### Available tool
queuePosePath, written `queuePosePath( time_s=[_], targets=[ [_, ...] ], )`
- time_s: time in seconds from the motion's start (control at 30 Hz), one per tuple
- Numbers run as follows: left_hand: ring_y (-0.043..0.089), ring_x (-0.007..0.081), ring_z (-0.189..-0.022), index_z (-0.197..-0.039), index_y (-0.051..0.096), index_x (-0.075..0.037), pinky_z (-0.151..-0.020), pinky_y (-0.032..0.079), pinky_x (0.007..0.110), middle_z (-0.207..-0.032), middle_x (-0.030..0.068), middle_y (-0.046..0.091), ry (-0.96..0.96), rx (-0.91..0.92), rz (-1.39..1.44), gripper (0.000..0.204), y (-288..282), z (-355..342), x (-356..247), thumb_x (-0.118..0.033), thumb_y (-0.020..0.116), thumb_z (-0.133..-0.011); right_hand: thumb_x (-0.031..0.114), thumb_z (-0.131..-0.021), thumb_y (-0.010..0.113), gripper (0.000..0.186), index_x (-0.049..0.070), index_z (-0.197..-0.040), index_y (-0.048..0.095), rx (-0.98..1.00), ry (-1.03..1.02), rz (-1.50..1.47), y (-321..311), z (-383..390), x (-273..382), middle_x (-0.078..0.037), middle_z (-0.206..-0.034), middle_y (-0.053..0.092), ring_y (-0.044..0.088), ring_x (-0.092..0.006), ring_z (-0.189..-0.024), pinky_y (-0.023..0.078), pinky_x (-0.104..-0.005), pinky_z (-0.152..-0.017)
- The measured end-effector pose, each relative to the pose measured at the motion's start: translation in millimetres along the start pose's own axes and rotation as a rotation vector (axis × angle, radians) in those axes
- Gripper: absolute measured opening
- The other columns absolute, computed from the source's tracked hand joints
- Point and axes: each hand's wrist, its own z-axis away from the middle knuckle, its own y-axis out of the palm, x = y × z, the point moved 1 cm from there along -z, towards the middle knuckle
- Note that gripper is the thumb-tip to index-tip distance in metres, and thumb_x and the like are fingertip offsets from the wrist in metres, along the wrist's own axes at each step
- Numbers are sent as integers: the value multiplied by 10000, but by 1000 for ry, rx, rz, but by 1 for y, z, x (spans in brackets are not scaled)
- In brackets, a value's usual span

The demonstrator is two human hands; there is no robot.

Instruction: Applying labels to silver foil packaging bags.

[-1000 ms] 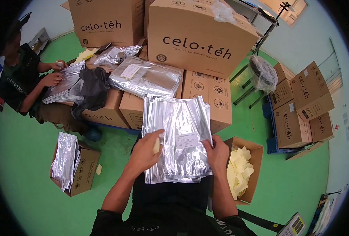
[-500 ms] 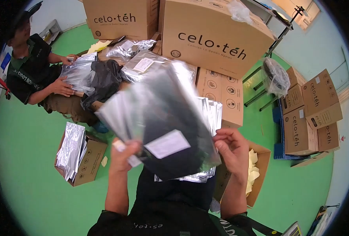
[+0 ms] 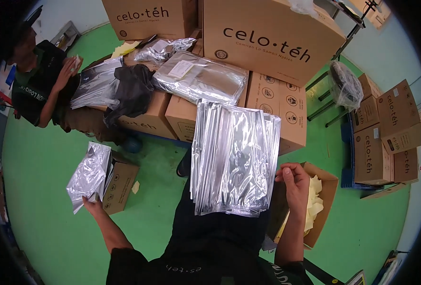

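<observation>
My left hand (image 3: 93,205), far out to the left, grips the lower edge of a shiny silver pouch (image 3: 88,172). This pouch lies over the pouches in a small open carton (image 3: 120,186) on the floor. Across my lap rests a thick stack of flat silver pouches (image 3: 236,161), their edges fanned out on the left. Beside the stack's right edge, my right hand (image 3: 296,183) is raised with its fingers curled toward the thumb. Whether anything small sits between those fingertips cannot be made out.
An open carton of yellow paper pieces (image 3: 315,204) stands at my right. Ahead, large cartons (image 3: 272,42) carry a wrapped silver bundle (image 3: 203,76) and a black plastic bag (image 3: 133,90). A co-worker (image 3: 42,85) sits at left with silver pouches. More cartons (image 3: 369,152) stand on a blue pallet.
My left hand has carried a labelled pouch from above my lap down to the left carton. The right hand has come away from that pouch. The co-worker's hands have lifted off their pouches.
</observation>
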Motion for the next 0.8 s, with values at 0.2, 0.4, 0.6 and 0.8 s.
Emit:
queuePosePath(
  time_s=[0.2,0.4,0.6,0.8],
  targets=[
    [602,208,-740,-1113,573,-72,-653,515,368,-882,81,627,-239,27,-188,315,15,11,52,-338,601,-947,207,-1000,627,242,-27,-1063,632,-12,-23,-12,10,2,2,-76,-905,673,622,-122,-797,524,-269,-758],
    [613,235,-796,-1187,556,48,-748,543,360,-1009,151,630,-557,716,-158,438,203,286,110,-221,596,-844,86,-945,670,151,-15,-1055,646,69,-51,113,24,16,3,-65,-934,695,651,-116,-832,530,-261,-722],
    [672,200,-923,-1198,568,25,-765,564,347,-1095,123,652,-918,1244,-552,396,254,459,147,-153,621,-849,301,-595,940,1021,110,-1452,418,447,-557,716,85,46,49,-164,-1482,407,412,-395,-1341,350,-501,-1093],
    [645,171,-1041,-1249,580,17,-866,542,297,-1150,95,648,-1000,1393,-655,305,265,497,172,-90,595,-964,260,-598,910,1041,35,-1466,380,437,-578,973,89,47,41,-139,-1405,482,452,-324,-1328,315,-513,-1093]
  ],
)
